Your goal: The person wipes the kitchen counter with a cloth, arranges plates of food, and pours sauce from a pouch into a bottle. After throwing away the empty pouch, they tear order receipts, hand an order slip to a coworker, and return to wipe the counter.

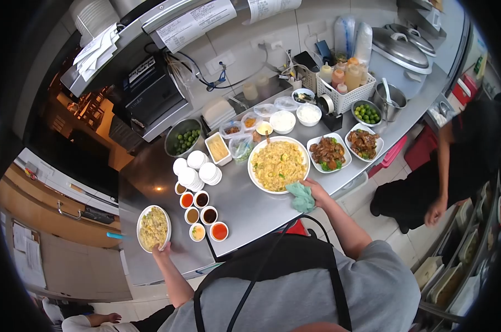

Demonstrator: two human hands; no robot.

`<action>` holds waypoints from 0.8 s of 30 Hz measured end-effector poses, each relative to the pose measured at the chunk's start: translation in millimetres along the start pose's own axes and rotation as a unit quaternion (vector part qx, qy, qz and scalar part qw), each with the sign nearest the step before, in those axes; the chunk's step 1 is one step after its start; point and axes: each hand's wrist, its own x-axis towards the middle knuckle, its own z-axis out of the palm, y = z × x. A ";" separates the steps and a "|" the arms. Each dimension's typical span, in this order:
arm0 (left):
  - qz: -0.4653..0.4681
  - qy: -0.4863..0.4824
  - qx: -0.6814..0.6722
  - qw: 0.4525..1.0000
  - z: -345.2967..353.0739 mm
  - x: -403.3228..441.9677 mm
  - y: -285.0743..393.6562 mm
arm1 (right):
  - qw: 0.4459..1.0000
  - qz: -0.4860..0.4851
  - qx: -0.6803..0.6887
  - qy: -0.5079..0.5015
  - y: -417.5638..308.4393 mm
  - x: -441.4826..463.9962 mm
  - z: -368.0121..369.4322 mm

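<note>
At the lower left, my left hand [162, 252] grips the near edge of a white oval dish [138, 231] filled with yellowish fried rice [154, 226]. My right hand [318, 192] is closed on a crumpled green cloth [301, 198], which touches the lower right rim of a large white bowl. That large bowl [252, 176] is heaped with yellow fried rice [278, 162] and stands on the steel counter [245, 218]. Between the two dishes sit several small sauce cups [209, 215] with red, brown and dark sauces. Stacked white lids [189, 178] stand just behind them.
Two bowls of meat with greens [329, 154] stand right of the large bowl. Behind are a steel bowl of green citrus [185, 142], rice bowls [282, 122] and a basket of squeeze bottles [344, 91]. A person [455, 160] stands right; another person's arm [104, 319] shows lower left.
</note>
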 end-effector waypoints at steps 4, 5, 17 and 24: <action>0.128 -0.041 -0.059 0.989 44.8 -22.2 -7.8 | 0.997 0.046 -0.064 -0.001 -8.9 -23.2 -12.0; 0.222 0.020 0.057 0.973 58.2 -24.8 -15.5 | 0.994 0.021 -0.111 0.014 -9.2 -27.3 -18.3; -0.329 -0.404 0.167 0.837 287.3 -217.6 -260.6 | 0.537 -0.318 -0.782 0.001 -4.2 -57.4 -38.9; -0.228 -0.335 0.260 0.876 295.7 -217.2 -255.2 | 0.656 -0.336 -0.669 0.095 -21.7 -16.4 -39.7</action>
